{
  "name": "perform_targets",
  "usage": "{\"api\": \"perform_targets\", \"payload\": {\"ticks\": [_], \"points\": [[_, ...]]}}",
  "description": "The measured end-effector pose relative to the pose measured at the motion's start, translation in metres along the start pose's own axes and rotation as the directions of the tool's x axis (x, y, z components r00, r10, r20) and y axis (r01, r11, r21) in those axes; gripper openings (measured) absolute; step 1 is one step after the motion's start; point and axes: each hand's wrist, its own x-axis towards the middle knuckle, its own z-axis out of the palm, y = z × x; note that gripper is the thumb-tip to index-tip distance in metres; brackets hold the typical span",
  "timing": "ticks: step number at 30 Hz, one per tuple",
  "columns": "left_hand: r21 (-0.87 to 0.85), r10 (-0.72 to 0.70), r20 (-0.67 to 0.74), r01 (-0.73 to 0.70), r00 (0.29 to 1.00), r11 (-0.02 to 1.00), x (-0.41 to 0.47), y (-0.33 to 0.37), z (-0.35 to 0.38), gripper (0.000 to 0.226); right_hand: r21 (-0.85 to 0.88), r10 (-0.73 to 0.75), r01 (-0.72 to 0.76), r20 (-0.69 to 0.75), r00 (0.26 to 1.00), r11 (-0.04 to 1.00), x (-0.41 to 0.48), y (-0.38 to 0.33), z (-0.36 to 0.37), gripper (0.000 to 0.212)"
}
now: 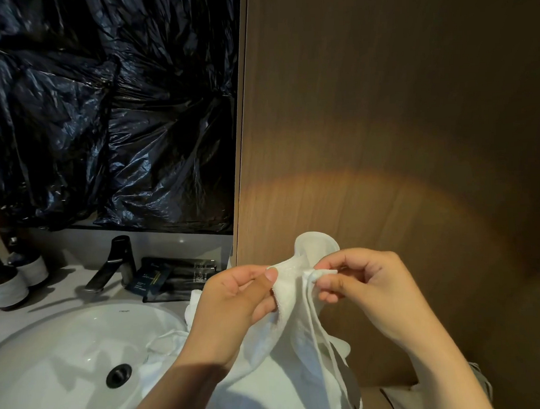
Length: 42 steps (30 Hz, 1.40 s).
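Lower centre of frame: white terry cloth held up in front of the brown wooden wall panel. Its lower folds drape down over the right side of the white oval ceramic basin. Left hand pinches the stitched hem between thumb and curled fingers. Right hand pinches a small bunched tip of the fabric, thumb against forefinger, other fingers loosely curled. 1 thin white cord hangs from that pinch down across the cloth.

Handling, my read: soft, limp, light, with no stiffness, so it sags wherever unsupported. Terry pile should give good friction, low slip risk. Not fragile, but the cord could snag or pull out. Best hold points are the hem, which looks doubled and stitched, and the bunched tip by the cord. 2 pinches spread wide would keep an edge taut. Right now they sit close together, so most of the cloth hangs free.

Edges/room: the panel's vertical edge runs just left of the hands, and the panel is close behind them, so little room forward. Open room is upward and toward lower right.

Left of the hands:
- basin with round black drain
- dark angular metal faucet
- black tray of dark sachets, just behind the left hand

Trailing folds could drag in the basin or catch the faucet. Crumpled black plastic sheet fills upper left. 2 round dark-and-white containers sit at far left, well apart.
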Motion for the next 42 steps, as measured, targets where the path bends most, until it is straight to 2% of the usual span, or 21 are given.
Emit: {"api": "perform_targets", "payload": {"ticks": [4,7,11,15,16,20,26,30,33,42], "points": [[-0.086,-0.002,0.013,0.003,1.0,0.996,-0.003,0.012,0.006,0.016,-0.01,-0.057,0.057,-0.032,0.998,0.998,0.001,-0.018,0.003,0.014],[0.0,0.055,0.03,-0.055,0.998,0.998,-0.006,0.021,0.01,0.029,-0.095,-0.091,0.083,-0.079,0.993,0.992,0.003,-0.026,0.018,0.012],[0.078,0.09,0.057,-0.095,0.994,0.992,-0.006,0.027,0.007,0.038,-0.076,-0.069,0.058,-0.152,0.986,0.995,0.004,-0.028,0.024,0.013],[0.118,0.098,0.092,-0.109,0.991,0.987,-0.006,0.025,0.004,0.033,-0.023,-0.064,0.06,-0.173,0.983,0.998,0.001,-0.027,0.032,0.005],[0.135,0.104,0.09,-0.116,0.99,0.984,-0.006,0.025,0.004,0.034,-0.014,-0.063,0.062,-0.188,0.98,0.998,0.0,-0.026,0.034,0.009],[0.201,0.135,0.058,-0.144,0.989,0.969,-0.008,0.025,0.004,0.031,0.004,-0.037,0.039,-0.222,0.974,0.999,-0.002,-0.02,0.038,0.005],[0.185,0.142,-0.015,-0.137,0.99,0.973,-0.008,0.022,0.008,0.02,0.022,-0.007,0.013,-0.253,0.968,1.0,-0.004,-0.011,0.041,0.006],[0.242,0.177,-0.009,-0.169,0.984,0.955,-0.01,0.023,0.007,0.012,0.049,-0.004,0.018,-0.276,0.961,0.999,-0.004,-0.006,0.042,0.02],[0.265,0.199,0.006,-0.193,0.98,0.945,-0.012,0.023,0.006,0.014,0.051,-0.004,0.019,-0.285,0.959,0.999,-0.005,-0.004,0.042,0.025],[0.234,0.218,0.066,-0.228,0.974,0.945,-0.014,0.025,0.002,0.023,0.017,-0.036,0.043,-0.288,0.957,0.999,-0.003,0.003,0.043,0.019]]}}
